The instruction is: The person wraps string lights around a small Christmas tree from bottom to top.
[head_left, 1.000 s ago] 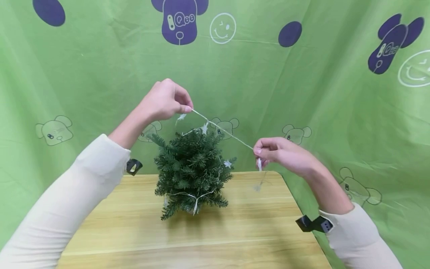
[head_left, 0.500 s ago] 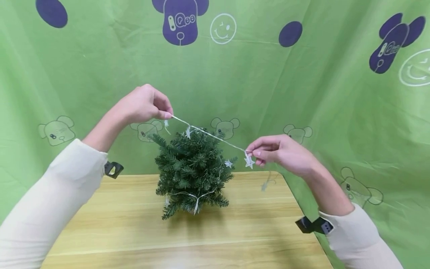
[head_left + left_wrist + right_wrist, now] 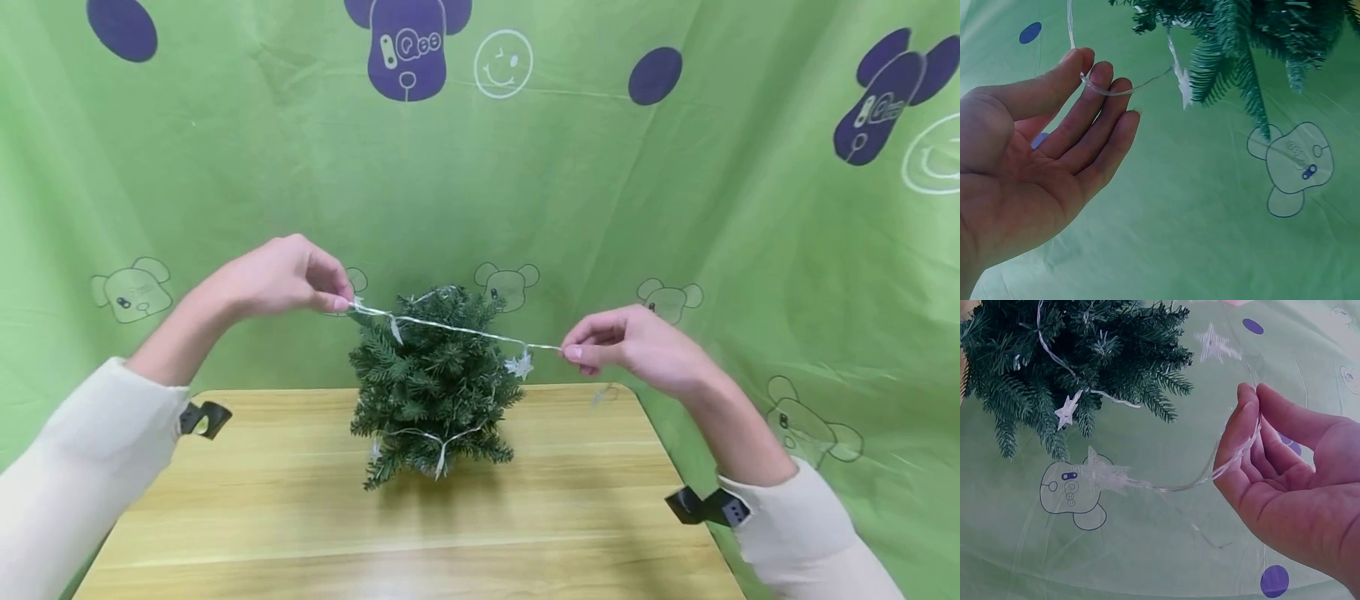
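A string of star lights point(image 3: 457, 327) runs almost straight between both hands, across the front of the upper part of a small green Christmas tree point(image 3: 427, 375). Its left end is pinched by the left hand point(image 3: 288, 279), beside the treetop. To the right of the tree, the right hand point(image 3: 637, 346) pinches the wire between thumb and index finger. A clear star point(image 3: 519, 364) hangs from the wire near the right fingertips. In the right wrist view a loose tail of wire with another star point(image 3: 1102, 475) trails from the hand. More wire wraps the lower branches.
The tree stands on a light wooden table point(image 3: 420, 542), its base mostly hidden by branches. Behind hangs a green curtain point(image 3: 570, 183) with purple and outlined bear prints. Dark devices are strapped at both sleeve cuffs, such as the right one point(image 3: 708, 506).
The left hand has moved left and down, drawing the light string lower in front of the tree. The right hand stays nearly in place, and more wire spans between the hands.
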A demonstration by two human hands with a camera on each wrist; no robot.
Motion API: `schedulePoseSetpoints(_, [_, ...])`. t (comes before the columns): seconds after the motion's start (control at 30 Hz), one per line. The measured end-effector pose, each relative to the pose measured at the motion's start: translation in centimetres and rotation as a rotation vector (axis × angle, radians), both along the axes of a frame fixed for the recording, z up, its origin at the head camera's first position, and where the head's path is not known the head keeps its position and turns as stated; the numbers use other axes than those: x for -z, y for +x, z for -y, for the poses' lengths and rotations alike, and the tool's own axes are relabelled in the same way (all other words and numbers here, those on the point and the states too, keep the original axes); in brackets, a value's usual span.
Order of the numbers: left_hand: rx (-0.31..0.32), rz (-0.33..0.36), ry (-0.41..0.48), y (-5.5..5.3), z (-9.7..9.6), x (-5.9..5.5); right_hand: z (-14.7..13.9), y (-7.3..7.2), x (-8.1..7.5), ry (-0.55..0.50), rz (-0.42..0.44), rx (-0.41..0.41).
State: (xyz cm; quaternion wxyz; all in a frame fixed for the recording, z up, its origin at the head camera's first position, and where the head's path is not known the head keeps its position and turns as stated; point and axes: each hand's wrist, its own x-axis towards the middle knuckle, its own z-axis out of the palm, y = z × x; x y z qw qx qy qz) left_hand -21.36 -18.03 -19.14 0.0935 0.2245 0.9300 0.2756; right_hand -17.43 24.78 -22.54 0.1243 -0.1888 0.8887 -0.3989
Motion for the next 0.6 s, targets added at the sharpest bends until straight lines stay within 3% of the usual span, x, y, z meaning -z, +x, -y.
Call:
schedulePoseSetpoints(0.17, [0.055,-0.015,-0.019,1.0,0.5,1.4,-0.2,0.1,-0.2,0.031,0.063,-0.044])
schedulePoseSetpoints(0.6, [0.096,-0.025,0.001,3.3,0.9,5.5,-1.3,-0.3,0.7,0.074,0.151,-0.171])
